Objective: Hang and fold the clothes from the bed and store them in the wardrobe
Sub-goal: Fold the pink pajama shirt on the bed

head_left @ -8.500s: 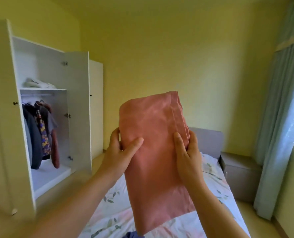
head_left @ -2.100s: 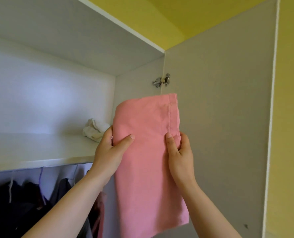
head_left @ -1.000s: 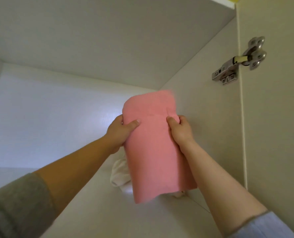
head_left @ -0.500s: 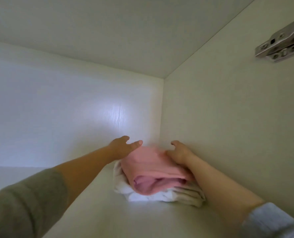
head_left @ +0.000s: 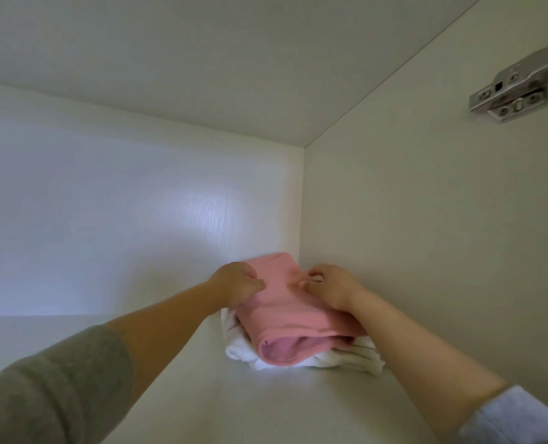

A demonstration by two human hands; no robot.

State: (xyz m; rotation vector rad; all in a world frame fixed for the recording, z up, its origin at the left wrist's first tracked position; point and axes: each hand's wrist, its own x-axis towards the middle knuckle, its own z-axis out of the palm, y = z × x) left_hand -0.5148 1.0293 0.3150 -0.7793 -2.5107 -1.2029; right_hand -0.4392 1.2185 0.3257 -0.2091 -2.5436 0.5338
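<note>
The folded pink cloth [head_left: 285, 318] lies on top of a white cloth [head_left: 346, 357], in the back right corner of the wardrobe shelf [head_left: 202, 395]. The left hand [head_left: 237, 282] and the right hand [head_left: 330, 285] each have a curled grip, pinching the pink cloth.

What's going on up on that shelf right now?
A person is putting a folded pink garment away on a white wardrobe shelf, in its back right corner. It lies on top of a folded white garment. The left hand and right hand both grip the pink fabric near its far end.
</note>
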